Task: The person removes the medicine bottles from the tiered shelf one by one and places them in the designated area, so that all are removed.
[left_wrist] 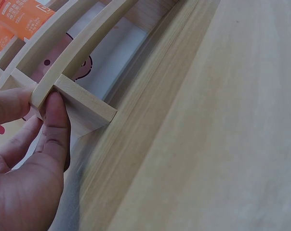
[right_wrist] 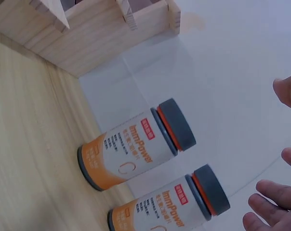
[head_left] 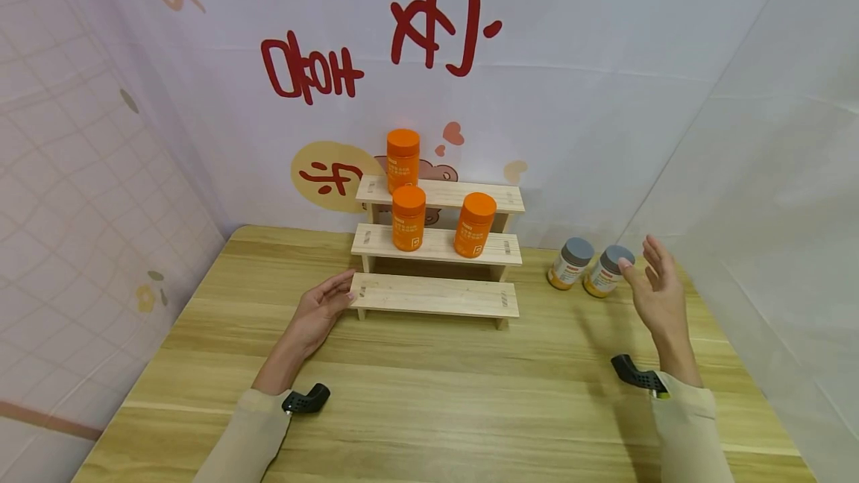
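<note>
My left hand (head_left: 315,320) pinches the left end of the lowest board of a three-step wooden display rack (head_left: 429,295), thumb above and fingers beneath, as the left wrist view shows. One orange bottle (head_left: 403,159) stands on the top step, and two more, a left bottle (head_left: 408,221) and a right bottle (head_left: 475,226), stand on the middle step. My right hand (head_left: 660,298) is raised, fingers spread and holding nothing. It is beside two upright grey-lidded supplement bottles: the nearer one (head_left: 604,274) and its neighbour (head_left: 569,267), whose white-and-orange labels face the right wrist view.
Everything stands on a wood-grain table (head_left: 429,408). A white printed backdrop (head_left: 577,95) rises right behind the rack, with side panels at left and right. The grey-lidded bottles are to the rack's right, near the table's back edge.
</note>
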Tool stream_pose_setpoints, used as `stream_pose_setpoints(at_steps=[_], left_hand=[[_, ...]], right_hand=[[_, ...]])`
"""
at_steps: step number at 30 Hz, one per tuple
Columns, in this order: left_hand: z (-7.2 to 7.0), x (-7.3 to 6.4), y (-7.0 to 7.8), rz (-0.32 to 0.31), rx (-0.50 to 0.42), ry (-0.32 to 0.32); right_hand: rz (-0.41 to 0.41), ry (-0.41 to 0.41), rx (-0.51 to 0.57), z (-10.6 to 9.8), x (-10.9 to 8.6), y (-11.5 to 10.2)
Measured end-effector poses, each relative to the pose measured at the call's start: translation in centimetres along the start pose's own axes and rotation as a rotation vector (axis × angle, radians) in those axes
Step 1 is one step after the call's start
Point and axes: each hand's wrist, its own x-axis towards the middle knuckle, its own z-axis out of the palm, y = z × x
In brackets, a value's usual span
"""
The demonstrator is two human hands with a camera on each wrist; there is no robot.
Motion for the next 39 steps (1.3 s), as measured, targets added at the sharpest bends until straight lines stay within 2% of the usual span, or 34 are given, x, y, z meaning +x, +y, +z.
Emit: stream_pose_setpoints(at_steps=[9,23,30,39], left_hand=[[-0.1,0.0,-0.1,-0.006,0.004,-0.006],[-0.1,0.0,0.0,-0.011,0.018,-0.006],[-0.1,0.0,0.0,-0.014,0.015,-0.004],[-0.1,0.0,0.0,-0.014,0.020,0.003]], right_hand=[[-0.069,0.011,0.010,0.7,-0.2,-1.8],[-0.175,-0.055,0.062,3.2,-0.4,-4.7],[-0.212,-0.112,0.082,4.4,-0.2,-6.0],[-0.311,-0.190,0.118,6.0,0.1,-7.6]])
